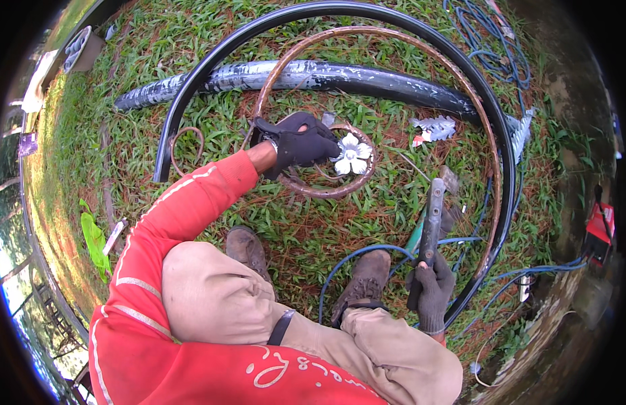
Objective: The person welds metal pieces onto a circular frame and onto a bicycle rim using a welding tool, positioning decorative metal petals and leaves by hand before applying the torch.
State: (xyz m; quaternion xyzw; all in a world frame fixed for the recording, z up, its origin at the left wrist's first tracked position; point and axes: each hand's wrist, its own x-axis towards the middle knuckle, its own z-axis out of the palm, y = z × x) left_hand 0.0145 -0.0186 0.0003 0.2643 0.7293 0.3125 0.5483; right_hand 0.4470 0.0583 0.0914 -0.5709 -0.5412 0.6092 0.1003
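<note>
My left hand (303, 142), in a black glove, pinches the left edge of a silvery metal flower (353, 156). The flower lies against the small curl of a rusty metal scroll (332, 194). Lower on the right, my right hand (434, 287), in a dark grey glove, is closed round the handle of a welding electrode holder (432, 219). From its top a thin rod (413, 165) slants up and left toward the flower, its tip apart from it. The scroll's large outer arc runs inside a curved black bar (212, 61). My left fingertips are partly hidden.
A black, paint-flaked pipe (272, 75) lies across the grass behind the scroll. Silvery metal leaves (434, 128) rest at right. Blue cables (485, 40) loop at upper right and beside my right boot (367, 273). A red box-shaped device (600, 226) stands far right.
</note>
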